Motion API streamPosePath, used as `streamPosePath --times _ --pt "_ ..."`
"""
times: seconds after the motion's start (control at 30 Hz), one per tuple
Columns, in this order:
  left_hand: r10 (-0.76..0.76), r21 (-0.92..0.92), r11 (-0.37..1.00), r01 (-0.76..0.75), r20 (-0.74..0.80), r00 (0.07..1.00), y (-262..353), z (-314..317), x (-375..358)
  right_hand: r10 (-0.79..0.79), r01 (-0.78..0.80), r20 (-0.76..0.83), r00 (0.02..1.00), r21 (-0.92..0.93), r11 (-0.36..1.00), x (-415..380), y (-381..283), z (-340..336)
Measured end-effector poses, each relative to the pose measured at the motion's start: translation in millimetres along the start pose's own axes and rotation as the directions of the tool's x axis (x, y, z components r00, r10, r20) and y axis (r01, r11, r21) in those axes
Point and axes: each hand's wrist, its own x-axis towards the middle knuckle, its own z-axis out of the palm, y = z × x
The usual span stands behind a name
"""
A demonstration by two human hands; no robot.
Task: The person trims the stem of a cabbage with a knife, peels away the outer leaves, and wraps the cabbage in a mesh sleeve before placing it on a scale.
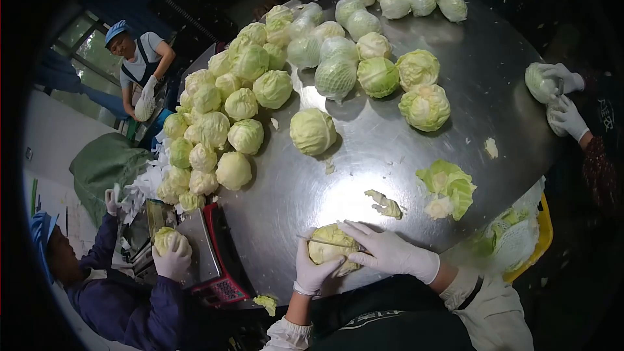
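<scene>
A pale green cabbage [325,251] is at the near edge of the steel table, between my two gloved hands. My left hand [314,268] is wrapped round its left and near side, thumb across the front. A thin knife [323,241] lies across the top of the cabbage, its far end by my left fingers. My right hand [390,251] closes on the knife at the cabbage's right side; its handle is hidden in the glove. Cut outer leaves [448,185] and a leaf scrap [383,204] lie just beyond my hands.
Many bare cabbages [214,123] are heaped at left, and net-wrapped cabbages [336,78] stand farther back. A red scale [224,253] is at the left edge, beside a co-worker holding a cabbage [172,240]. Another co-worker's gloved hands [565,101] are at right. A yellow crate [543,240] holds leaves.
</scene>
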Motion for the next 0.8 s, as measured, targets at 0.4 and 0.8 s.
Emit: streamPosePath --times 0.4,0.8 --pt "-0.090 -0.105 0.990 0.092 0.025 0.996 -8 -6 11 0.140 -0.145 0.155 0.978 0.022 0.989 21 -5 -19" --pt "0.173 0.356 0.922 -0.150 -0.033 0.984 -13 -14 -13 0.479 -0.439 -0.071 0.875 0.301 0.847 6 49 0"
